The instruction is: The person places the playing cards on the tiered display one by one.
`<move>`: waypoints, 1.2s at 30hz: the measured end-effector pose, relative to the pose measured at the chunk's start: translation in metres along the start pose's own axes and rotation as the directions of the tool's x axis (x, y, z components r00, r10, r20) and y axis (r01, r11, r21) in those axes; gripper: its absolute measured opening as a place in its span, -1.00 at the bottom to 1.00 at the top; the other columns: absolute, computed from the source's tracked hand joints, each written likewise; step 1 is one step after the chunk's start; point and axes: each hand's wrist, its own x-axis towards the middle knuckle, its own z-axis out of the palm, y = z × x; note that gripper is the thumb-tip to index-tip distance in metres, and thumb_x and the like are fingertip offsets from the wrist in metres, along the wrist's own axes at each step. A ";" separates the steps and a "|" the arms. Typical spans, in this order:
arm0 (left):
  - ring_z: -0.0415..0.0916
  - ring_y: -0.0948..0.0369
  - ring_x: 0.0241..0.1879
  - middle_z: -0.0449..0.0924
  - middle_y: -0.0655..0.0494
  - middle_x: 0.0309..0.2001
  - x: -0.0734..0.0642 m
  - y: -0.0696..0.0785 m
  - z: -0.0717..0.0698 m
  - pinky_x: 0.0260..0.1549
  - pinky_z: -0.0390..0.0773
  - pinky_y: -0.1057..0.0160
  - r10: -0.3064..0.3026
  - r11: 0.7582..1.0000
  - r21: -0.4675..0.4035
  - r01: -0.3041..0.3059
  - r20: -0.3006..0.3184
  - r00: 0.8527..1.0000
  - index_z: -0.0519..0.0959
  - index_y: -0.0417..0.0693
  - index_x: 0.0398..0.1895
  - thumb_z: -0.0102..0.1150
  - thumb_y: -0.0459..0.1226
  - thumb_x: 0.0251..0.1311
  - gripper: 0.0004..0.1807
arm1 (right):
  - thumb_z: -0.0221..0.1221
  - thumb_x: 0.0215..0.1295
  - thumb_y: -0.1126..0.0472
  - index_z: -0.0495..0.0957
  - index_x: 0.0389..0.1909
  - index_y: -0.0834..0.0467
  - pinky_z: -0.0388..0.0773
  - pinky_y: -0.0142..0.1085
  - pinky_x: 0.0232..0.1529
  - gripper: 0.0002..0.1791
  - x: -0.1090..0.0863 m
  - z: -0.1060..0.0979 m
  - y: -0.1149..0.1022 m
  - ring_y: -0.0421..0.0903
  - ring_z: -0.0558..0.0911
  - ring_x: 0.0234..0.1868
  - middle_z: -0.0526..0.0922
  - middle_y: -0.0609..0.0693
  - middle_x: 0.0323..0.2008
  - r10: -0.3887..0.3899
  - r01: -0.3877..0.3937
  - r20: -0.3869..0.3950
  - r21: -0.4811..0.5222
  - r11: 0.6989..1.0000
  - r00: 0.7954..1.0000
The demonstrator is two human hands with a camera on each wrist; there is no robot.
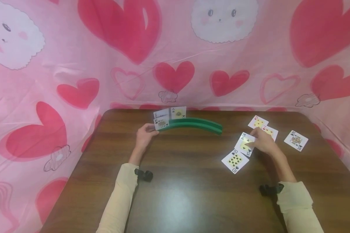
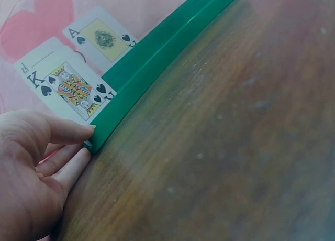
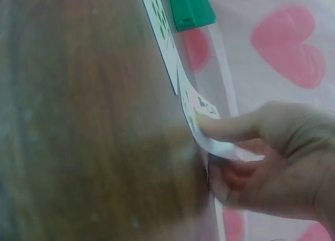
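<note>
My left hand (image 1: 144,136) pinches the left end of a curved green card holder (image 1: 196,122) between thumb and fingers. In the holder stand a king of spades (image 2: 73,89), an ace of spades (image 2: 104,36) and another card (image 1: 161,113) mostly hidden behind the king. At the right, my right hand (image 1: 263,141) pinches a club playing card (image 1: 243,144) at its edge, thumb on its face. The right wrist view shows that card (image 3: 201,118) bent upward. Close by, a ten of spades (image 1: 235,161) lies face up on the table.
Beyond the right hand lie two red-suited cards (image 1: 258,122), one partly covered by the hand. A black-suited face card (image 1: 296,140) lies farther right. The brown wooden table (image 1: 175,207) meets a pink heart-patterned cloth (image 1: 175,48) at the back and sides.
</note>
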 end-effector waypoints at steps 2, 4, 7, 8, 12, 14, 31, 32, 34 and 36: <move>0.52 0.12 -0.09 0.59 -0.03 -0.12 0.000 0.001 0.000 -0.04 0.42 0.09 0.000 1.000 -0.002 0.000 0.000 1.000 0.55 -0.11 -0.15 0.30 -0.35 0.00 -0.71 | 0.23 0.10 0.29 0.39 -0.09 0.38 0.37 0.07 -0.23 -0.61 0.000 -0.001 0.003 0.27 0.45 -0.17 0.49 0.36 -0.17 -0.018 0.019 -0.052 0.020 1.000 0.999; 0.52 0.12 -0.08 0.59 -0.03 -0.12 -0.001 0.002 0.000 -0.04 0.43 0.09 0.000 1.000 -0.006 0.000 0.001 1.000 0.55 -0.12 -0.15 0.30 -0.35 0.01 -0.71 | 0.17 0.16 0.31 0.46 -0.07 0.35 0.35 0.10 -0.21 -0.68 0.000 -0.002 0.006 0.28 0.44 -0.14 0.50 0.37 -0.12 -0.033 0.037 -0.101 0.036 0.999 0.994; 0.52 0.13 -0.08 0.58 -0.03 -0.11 -0.001 0.002 0.000 -0.06 0.44 0.10 0.001 1.000 -0.013 -0.001 0.000 1.000 0.55 -0.12 -0.15 0.30 -0.36 0.01 -0.72 | 0.15 0.21 0.26 0.50 -0.03 0.34 0.35 0.06 -0.26 -0.66 0.001 -0.003 0.009 0.26 0.44 -0.17 0.51 0.36 -0.15 -0.013 0.020 -0.166 0.046 0.999 0.986; 0.52 0.12 -0.08 0.58 -0.03 -0.11 -0.002 0.002 0.000 -0.06 0.44 0.10 0.002 1.000 -0.014 -0.002 0.003 1.000 0.55 -0.13 -0.15 0.29 -0.36 0.01 -0.72 | 0.15 0.23 0.22 0.49 -0.02 0.35 0.35 0.05 -0.26 -0.64 0.002 -0.003 0.010 0.25 0.45 -0.17 0.51 0.36 -0.15 0.001 0.007 -0.181 0.048 0.999 0.983; 0.52 0.13 -0.08 0.58 -0.01 -0.11 -0.001 0.003 0.000 -0.06 0.44 0.09 0.000 1.000 -0.009 0.000 0.001 1.000 0.55 -0.11 -0.15 0.29 -0.35 0.02 -0.72 | 0.13 0.25 0.07 0.46 0.00 0.39 0.38 0.05 -0.26 -0.52 0.001 -0.005 0.012 0.28 0.47 -0.17 0.52 0.40 -0.16 0.066 -0.052 -0.228 0.065 0.997 0.971; 0.52 0.13 -0.08 0.58 0.00 -0.11 -0.001 0.003 0.000 -0.05 0.43 0.09 -0.001 1.000 -0.004 0.001 0.002 1.000 0.55 -0.10 -0.15 0.29 -0.34 0.03 -0.72 | 0.10 0.27 0.00 0.45 0.02 0.38 0.39 0.05 -0.23 -0.47 0.001 -0.006 0.012 0.29 0.47 -0.14 0.51 0.41 -0.13 0.094 -0.075 -0.226 0.090 0.993 0.969; 0.53 0.12 -0.09 0.59 -0.03 -0.12 0.000 0.000 0.001 -0.05 0.43 0.09 0.004 1.000 -0.005 -0.004 -0.006 1.000 0.56 -0.11 -0.17 0.32 -0.35 -0.02 -0.71 | 0.08 0.30 0.11 0.08 0.25 0.52 0.50 -0.50 -0.41 -0.29 0.002 -0.011 0.017 -0.35 0.53 -0.43 0.53 -0.15 -0.39 0.307 -0.152 -0.125 0.659 0.737 0.943; 0.53 0.12 -0.09 0.59 -0.03 -0.12 0.000 0.000 0.001 -0.05 0.43 0.09 0.004 1.000 -0.004 -0.004 -0.009 1.000 0.56 -0.11 -0.17 0.32 -0.35 -0.03 -0.71 | 0.10 0.29 0.17 0.02 0.26 0.54 0.52 -0.49 -0.40 -0.27 0.002 -0.012 0.017 -0.35 0.55 -0.43 0.53 -0.19 -0.43 0.309 -0.145 -0.103 0.717 0.681 0.945; 0.53 0.13 -0.09 0.59 0.00 -0.11 0.000 0.000 0.001 -0.05 0.42 0.10 0.000 1.000 0.009 0.000 -0.009 1.000 0.56 -0.09 -0.18 0.32 -0.34 -0.02 -0.72 | 0.15 0.24 0.25 -0.06 0.28 0.54 0.53 -0.47 -0.40 -0.21 0.001 -0.015 0.014 -0.32 0.57 -0.43 0.53 -0.20 -0.45 0.319 -0.141 -0.065 0.802 0.581 0.946; 0.52 0.13 -0.08 0.58 0.00 -0.10 0.000 0.000 0.001 -0.04 0.42 0.10 -0.003 1.000 0.007 0.003 -0.003 1.000 0.56 -0.10 -0.16 0.31 -0.34 -0.01 -0.71 | 0.20 0.18 0.28 -0.07 0.29 0.52 0.54 -0.44 -0.41 -0.17 0.000 -0.016 0.012 -0.29 0.58 -0.43 0.53 -0.17 -0.44 0.339 -0.147 -0.043 0.845 0.514 0.940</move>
